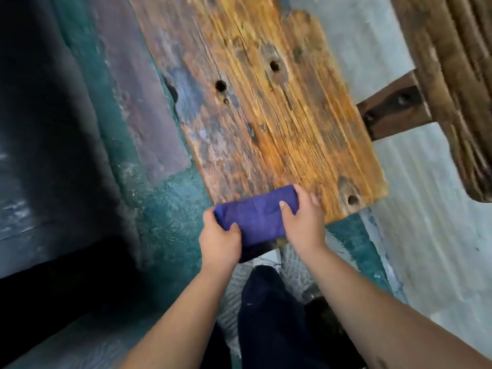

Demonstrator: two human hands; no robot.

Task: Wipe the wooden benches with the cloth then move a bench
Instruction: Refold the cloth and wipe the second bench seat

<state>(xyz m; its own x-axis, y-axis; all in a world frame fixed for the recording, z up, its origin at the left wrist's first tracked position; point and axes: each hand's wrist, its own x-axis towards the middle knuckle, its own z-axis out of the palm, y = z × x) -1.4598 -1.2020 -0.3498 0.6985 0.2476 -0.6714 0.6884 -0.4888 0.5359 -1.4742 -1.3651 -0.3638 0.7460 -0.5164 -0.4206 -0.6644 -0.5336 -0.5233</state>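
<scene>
A worn orange-brown wooden bench [266,107] with several dark holes runs away from me in the middle of the view. A folded purple cloth [257,217] lies over its near end edge. My left hand [219,242] grips the cloth's left end, thumb on top. My right hand [303,222] grips its right end, with the thumb pressed on the cloth and the fingers resting on the bench top. A second, darker wooden bench [458,83] stands at the upper right.
A teal painted wall or ledge [165,222] runs along the bench's left side, with a dark recess at far left. Pale concrete floor [415,195] lies between the two benches. My dark trouser leg [271,315] and a white shoe are below the cloth.
</scene>
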